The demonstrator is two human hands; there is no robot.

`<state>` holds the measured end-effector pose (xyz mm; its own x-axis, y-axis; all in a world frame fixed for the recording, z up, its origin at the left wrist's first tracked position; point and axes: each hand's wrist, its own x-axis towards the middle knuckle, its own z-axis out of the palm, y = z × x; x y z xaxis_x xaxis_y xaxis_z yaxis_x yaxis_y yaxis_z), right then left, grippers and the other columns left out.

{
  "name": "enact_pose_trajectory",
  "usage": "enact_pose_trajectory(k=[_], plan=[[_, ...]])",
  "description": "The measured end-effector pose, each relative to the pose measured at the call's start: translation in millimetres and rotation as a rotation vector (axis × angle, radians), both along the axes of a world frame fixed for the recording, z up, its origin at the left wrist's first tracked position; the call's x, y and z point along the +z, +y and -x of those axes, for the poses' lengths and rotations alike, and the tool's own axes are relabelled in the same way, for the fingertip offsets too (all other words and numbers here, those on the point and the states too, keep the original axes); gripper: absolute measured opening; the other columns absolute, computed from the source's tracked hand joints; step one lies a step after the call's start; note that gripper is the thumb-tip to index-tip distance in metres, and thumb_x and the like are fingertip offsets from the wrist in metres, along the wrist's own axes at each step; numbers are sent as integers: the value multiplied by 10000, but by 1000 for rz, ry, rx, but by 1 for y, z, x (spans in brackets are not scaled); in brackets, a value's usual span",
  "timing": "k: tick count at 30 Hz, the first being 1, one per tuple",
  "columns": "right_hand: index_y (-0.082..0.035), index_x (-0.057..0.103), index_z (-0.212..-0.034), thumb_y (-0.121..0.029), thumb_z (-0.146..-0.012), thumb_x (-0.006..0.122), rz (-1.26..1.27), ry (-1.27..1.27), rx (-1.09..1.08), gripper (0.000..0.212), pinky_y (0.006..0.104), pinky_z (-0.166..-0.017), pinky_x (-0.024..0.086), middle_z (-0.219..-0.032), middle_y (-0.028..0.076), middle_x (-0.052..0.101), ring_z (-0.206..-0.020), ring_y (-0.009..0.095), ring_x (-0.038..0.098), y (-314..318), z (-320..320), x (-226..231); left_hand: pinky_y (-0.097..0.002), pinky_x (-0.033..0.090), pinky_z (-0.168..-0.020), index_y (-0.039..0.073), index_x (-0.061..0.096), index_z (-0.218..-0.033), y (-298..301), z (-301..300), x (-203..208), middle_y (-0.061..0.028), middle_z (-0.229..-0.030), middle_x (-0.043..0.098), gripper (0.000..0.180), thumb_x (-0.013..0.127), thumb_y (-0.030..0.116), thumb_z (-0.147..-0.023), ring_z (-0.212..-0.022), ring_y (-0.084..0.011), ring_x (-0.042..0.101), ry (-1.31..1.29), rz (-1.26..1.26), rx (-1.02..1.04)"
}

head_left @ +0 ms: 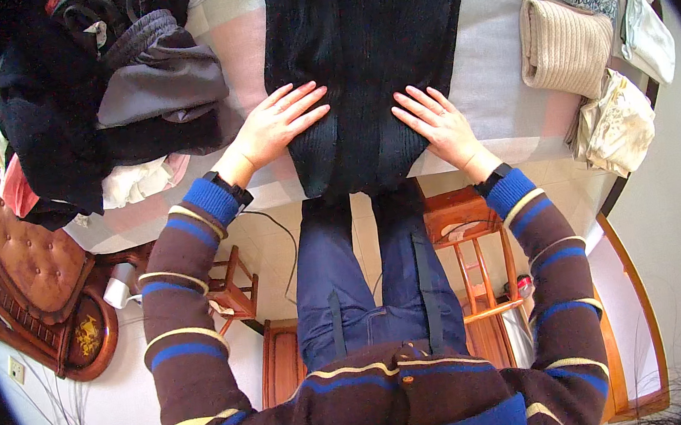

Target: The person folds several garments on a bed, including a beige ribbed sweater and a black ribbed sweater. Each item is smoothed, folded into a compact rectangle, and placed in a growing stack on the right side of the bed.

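A black ribbed knit garment (365,52) lies spread lengthwise on the bed, its lower end reaching over the near edge and its far end cut off by the top of the view. My left hand (275,125) rests flat on its left side, fingers stretched and pointing inward. On the right side my right hand (439,126) lies likewise, fingers apart, touching the cloth. Neither hand grips anything. Small buttons show along the garment's upper left part.
At the left is a heap of loose clothes with grey trousers (156,74) on top. Folded clothes, among them a beige ribbed knit (565,46), line the bed's right side. The checked bed cover (503,100) ends before my legs. Wooden stools (466,224) stand below.
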<state>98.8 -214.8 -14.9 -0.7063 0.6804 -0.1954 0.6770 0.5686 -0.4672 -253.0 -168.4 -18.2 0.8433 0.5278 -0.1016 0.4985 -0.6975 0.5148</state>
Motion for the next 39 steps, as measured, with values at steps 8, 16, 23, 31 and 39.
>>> enact_pose_trajectory(k=[8, 16, 23, 31, 39], plan=[[57, 630, -1105, -392, -951, 502, 868, 231, -866, 492, 357, -859, 465, -960, 165, 707, -914, 252, 646, 64, -13, 7, -354, 492, -907, 34, 645, -1158, 79, -4, -14, -153, -1137, 683, 484, 537, 426, -895, -1041, -276, 651, 173, 901, 561], [49, 640, -1179, -484, -880, 642, 1067, 507, -1395, 611, 306, -885, 445, -1105, 105, 674, -998, 161, 606, 83, -9, -9, -292, 499, -793, -23, 644, -1165, 86, -12, -40, -68, -1020, 684, 618, 636, 530, -890, -867, -145, 636, -208, 1256, 1234], [57, 624, -1112, -250, -901, 707, 577, 752, -1391, 382, 265, -848, 469, -1034, 71, 671, -933, 117, 591, 34, 10, -4, -237, 481, -795, -41, 644, -1042, 9, -26, -23, -34, -956, 677, 274, 678, 205, -925, -862, -84, 595, -666, 694, 1308], [28, 627, -997, -242, -933, 668, 413, 579, -1545, 280, 252, -789, 460, -909, 33, 655, -841, 94, 560, -28, 4, 6, -280, 441, -662, -16, 595, -895, -69, -47, -14, -46, -706, 548, 297, 575, 265, -986, -707, -94, 465, -539, 520, 1465], [34, 623, -1047, -265, -917, 678, 576, 414, -1480, 331, 296, -817, 482, -965, 86, 681, -882, 136, 590, -97, -8, 6, -281, 465, -720, -12, 609, -1035, -135, -33, -1, -47, -834, 637, 247, 558, 224, -987, -784, -82, 515, -144, 837, 1249]])
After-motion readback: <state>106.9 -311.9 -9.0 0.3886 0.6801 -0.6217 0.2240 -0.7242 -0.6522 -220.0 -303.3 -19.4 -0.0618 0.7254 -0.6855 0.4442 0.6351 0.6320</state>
